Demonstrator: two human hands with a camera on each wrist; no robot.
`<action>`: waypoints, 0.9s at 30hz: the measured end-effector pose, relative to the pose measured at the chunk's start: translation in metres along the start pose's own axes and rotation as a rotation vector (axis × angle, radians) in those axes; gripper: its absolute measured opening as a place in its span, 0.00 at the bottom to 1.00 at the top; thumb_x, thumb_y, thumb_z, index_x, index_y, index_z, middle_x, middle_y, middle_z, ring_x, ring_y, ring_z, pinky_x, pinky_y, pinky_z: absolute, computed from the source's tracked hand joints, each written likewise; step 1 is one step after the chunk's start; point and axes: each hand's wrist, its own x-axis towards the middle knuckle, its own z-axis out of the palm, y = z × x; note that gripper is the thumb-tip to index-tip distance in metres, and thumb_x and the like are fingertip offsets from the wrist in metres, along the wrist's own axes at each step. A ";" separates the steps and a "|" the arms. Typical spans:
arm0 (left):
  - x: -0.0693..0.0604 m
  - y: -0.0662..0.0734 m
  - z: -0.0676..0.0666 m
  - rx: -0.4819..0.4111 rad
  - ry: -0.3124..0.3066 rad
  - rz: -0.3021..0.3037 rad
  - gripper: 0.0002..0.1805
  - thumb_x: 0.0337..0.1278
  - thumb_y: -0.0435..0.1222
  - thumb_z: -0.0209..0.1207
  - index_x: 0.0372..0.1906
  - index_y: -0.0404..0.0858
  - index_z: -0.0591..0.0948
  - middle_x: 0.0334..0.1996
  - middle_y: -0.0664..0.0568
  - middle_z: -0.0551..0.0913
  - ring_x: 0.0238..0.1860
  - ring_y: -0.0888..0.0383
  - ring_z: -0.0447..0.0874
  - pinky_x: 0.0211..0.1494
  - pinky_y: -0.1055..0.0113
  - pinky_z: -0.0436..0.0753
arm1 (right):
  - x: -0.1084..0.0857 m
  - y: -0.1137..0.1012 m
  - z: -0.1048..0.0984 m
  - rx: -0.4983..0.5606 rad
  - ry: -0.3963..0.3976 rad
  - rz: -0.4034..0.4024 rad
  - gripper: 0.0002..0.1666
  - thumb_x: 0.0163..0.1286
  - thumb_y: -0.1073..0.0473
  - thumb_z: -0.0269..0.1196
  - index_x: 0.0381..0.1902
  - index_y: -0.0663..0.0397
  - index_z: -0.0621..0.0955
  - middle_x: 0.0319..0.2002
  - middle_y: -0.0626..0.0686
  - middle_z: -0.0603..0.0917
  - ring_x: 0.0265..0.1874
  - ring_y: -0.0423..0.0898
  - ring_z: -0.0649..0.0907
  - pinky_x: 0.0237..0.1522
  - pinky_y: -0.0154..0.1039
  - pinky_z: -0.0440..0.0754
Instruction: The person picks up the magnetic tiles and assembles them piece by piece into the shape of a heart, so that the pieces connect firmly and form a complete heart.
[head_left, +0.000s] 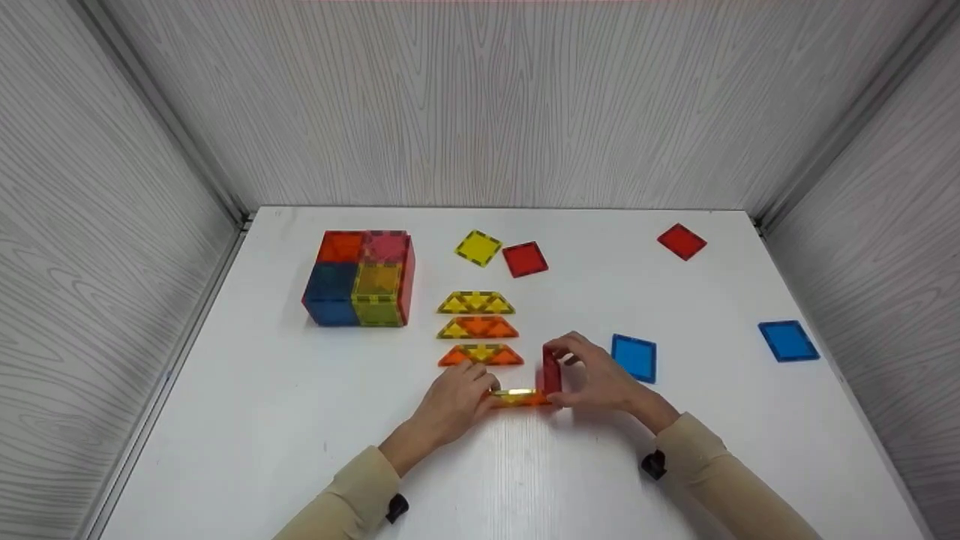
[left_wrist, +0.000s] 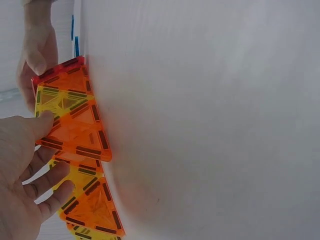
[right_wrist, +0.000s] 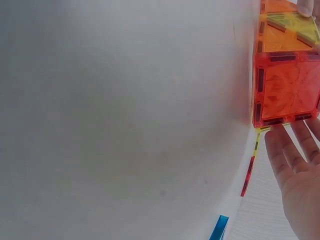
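Note:
Near the front middle of the table, my left hand [head_left: 454,401] pinches the left part of an upright orange-and-yellow panel of triangular magnetic tiles [left_wrist: 80,125], its thumb against the yellow part. At that panel's right end stands a red square magnetic tile [head_left: 552,375], edge-on in the head view. My right hand [head_left: 600,379] grips this tile by its edges, thumb at the near side and fingers at the far side. In the right wrist view the red tile [right_wrist: 287,90] meets the orange panel along one edge. Just beyond the left fingers lies an orange-and-yellow trapezoid [head_left: 480,355].
Two more trapezoids [head_left: 478,327] [head_left: 475,302] lie behind it in a column. A multicoloured tile box [head_left: 358,277] stands at left. Loose squares lie around: yellow [head_left: 478,247], red [head_left: 525,259], another red [head_left: 682,241], blue [head_left: 634,358] beside the right hand, and blue [head_left: 788,341] at far right.

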 end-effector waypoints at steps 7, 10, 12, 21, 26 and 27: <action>0.000 0.001 -0.001 0.008 -0.023 -0.021 0.11 0.70 0.46 0.66 0.45 0.44 0.84 0.43 0.52 0.85 0.45 0.54 0.80 0.53 0.61 0.85 | 0.002 0.000 0.001 0.026 -0.023 -0.003 0.48 0.58 0.42 0.79 0.72 0.49 0.73 0.64 0.49 0.79 0.64 0.52 0.80 0.63 0.55 0.85; 0.000 0.002 -0.002 -0.007 -0.029 -0.023 0.11 0.70 0.47 0.66 0.45 0.43 0.84 0.41 0.52 0.85 0.44 0.54 0.80 0.52 0.61 0.85 | 0.003 0.000 0.001 0.028 -0.026 0.005 0.48 0.57 0.42 0.79 0.73 0.46 0.74 0.64 0.49 0.79 0.65 0.52 0.79 0.63 0.55 0.85; -0.001 0.001 -0.002 -0.025 -0.028 -0.024 0.11 0.70 0.47 0.66 0.44 0.44 0.84 0.42 0.52 0.86 0.44 0.54 0.80 0.52 0.61 0.85 | 0.002 0.001 0.001 0.023 -0.030 0.011 0.48 0.57 0.42 0.79 0.73 0.42 0.74 0.65 0.49 0.79 0.65 0.52 0.79 0.62 0.55 0.86; -0.004 -0.013 -0.014 -0.139 -0.010 -0.062 0.18 0.70 0.51 0.66 0.50 0.42 0.84 0.46 0.51 0.87 0.48 0.55 0.82 0.54 0.60 0.86 | 0.001 -0.003 0.001 -0.010 -0.044 0.065 0.51 0.55 0.38 0.80 0.75 0.38 0.74 0.66 0.46 0.79 0.66 0.51 0.78 0.62 0.54 0.85; 0.000 -0.034 -0.025 -0.153 0.079 -0.146 0.19 0.67 0.49 0.69 0.52 0.39 0.84 0.45 0.48 0.87 0.46 0.54 0.81 0.52 0.59 0.87 | -0.001 -0.003 0.001 -0.026 -0.041 0.050 0.51 0.56 0.38 0.80 0.75 0.38 0.73 0.66 0.47 0.80 0.66 0.51 0.78 0.59 0.53 0.87; 0.002 -0.039 -0.025 -0.140 0.090 -0.164 0.19 0.66 0.47 0.70 0.53 0.40 0.84 0.46 0.48 0.87 0.46 0.53 0.81 0.53 0.59 0.87 | -0.001 -0.003 0.000 -0.032 -0.038 0.045 0.51 0.56 0.39 0.80 0.75 0.37 0.73 0.66 0.47 0.80 0.66 0.51 0.79 0.59 0.53 0.87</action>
